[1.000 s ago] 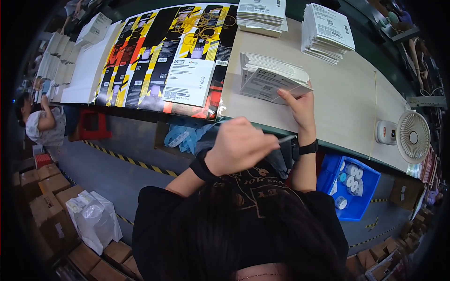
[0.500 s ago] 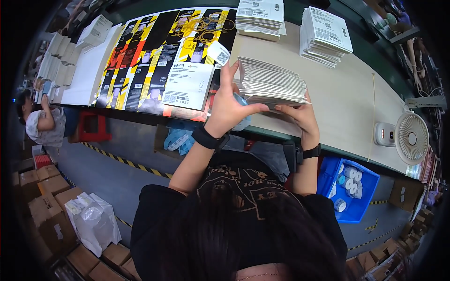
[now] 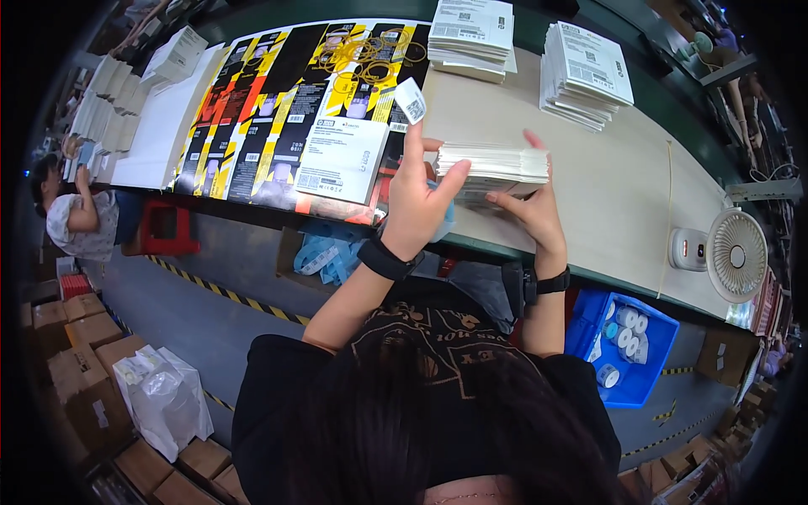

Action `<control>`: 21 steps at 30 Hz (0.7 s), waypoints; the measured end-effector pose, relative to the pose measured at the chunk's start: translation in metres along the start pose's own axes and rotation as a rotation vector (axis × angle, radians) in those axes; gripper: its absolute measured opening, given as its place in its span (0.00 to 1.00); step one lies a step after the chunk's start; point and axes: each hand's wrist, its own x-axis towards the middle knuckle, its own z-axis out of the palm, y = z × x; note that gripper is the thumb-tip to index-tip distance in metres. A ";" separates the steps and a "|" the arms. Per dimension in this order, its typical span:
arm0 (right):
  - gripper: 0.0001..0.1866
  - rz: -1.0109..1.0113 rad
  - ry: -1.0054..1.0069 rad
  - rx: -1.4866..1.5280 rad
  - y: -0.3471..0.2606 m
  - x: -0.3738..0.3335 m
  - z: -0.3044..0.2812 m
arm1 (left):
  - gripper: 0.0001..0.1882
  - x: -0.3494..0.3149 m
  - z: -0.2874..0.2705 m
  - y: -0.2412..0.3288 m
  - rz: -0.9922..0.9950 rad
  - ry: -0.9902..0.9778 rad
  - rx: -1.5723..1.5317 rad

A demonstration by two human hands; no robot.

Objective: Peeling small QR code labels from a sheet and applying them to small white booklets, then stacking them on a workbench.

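Observation:
A stack of thin white printed packets (image 3: pixel 495 162) sits between my hands at the table's front edge, its layered edges facing up. My left hand (image 3: pixel 418 202) grips its left end, thumb along the near side and index finger raised. A white label with a square code (image 3: pixel 411 101) sticks to that fingertip. Something light blue (image 3: pixel 446 215), partly hidden, shows behind the left palm. My right hand (image 3: pixel 537 215) grips the right end, thumb at the near lower side; its other fingers are partly hidden and one raised fingertip is blurred.
Yellow rubber bands (image 3: pixel 362 55) and a white packet (image 3: pixel 341 160) lie on printed sheets at left. Two packet stacks (image 3: pixel 471 29) (image 3: pixel 587 71) stand at the back. A white fan (image 3: pixel 736 256) stands right. A blue bin (image 3: pixel 627 389) holds label rolls below. A person (image 3: pixel 82 220) works far left.
The stack has turned and its fanned edges are now closer together and more even. My left hand has shifted slightly right and down, and a right fingertip has risen behind the stack.

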 end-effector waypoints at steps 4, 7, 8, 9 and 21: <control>0.38 0.147 -0.016 0.046 0.015 -0.001 -0.003 | 0.34 0.004 -0.001 -0.005 -0.040 -0.019 -0.065; 0.33 0.100 0.016 0.099 0.011 -0.004 0.002 | 0.33 -0.001 0.004 0.002 0.051 -0.009 -0.055; 0.31 -0.002 0.050 0.116 0.008 -0.006 0.005 | 0.32 -0.002 0.005 0.003 0.091 -0.005 -0.050; 0.29 -0.104 0.085 0.132 0.007 -0.006 0.007 | 0.32 -0.001 0.005 0.002 0.092 -0.006 -0.050; 0.29 0.169 0.044 0.088 0.017 -0.005 0.001 | 0.39 0.002 -0.001 -0.017 -0.098 -0.049 -0.283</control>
